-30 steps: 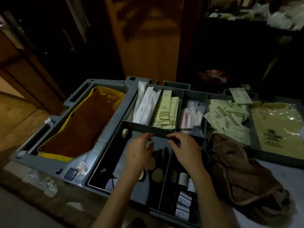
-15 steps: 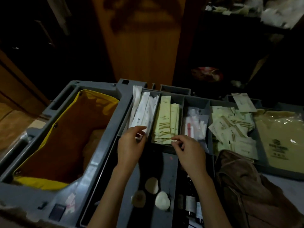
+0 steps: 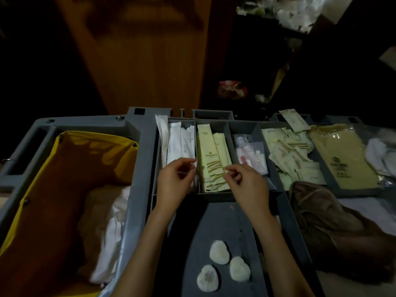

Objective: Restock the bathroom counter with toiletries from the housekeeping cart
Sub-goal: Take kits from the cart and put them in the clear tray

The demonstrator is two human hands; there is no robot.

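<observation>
In a dim room before a wooden door [image 3: 150,61], a grey housekeeping cart [image 3: 137,146] stands with its divided top tray open to view. Both hands have moved forward within the last second, from the divider of the near compartment up to the back row of toiletries, so picking stock for the bathroom counter appears to be just beginning. The left hand [image 3: 173,181], fingers curled, pinches the near end of the white wrapped packets [image 3: 177,144]. The right hand [image 3: 246,185] pinches a corner of the pale yellow sachets [image 3: 211,151] in the next compartment. Nothing has yet been lifted clear. Heart-shaped soaps [image 3: 218,251] lie below, between the forearms, and a brown cloth [image 3: 332,221] lies to the right.
</observation>
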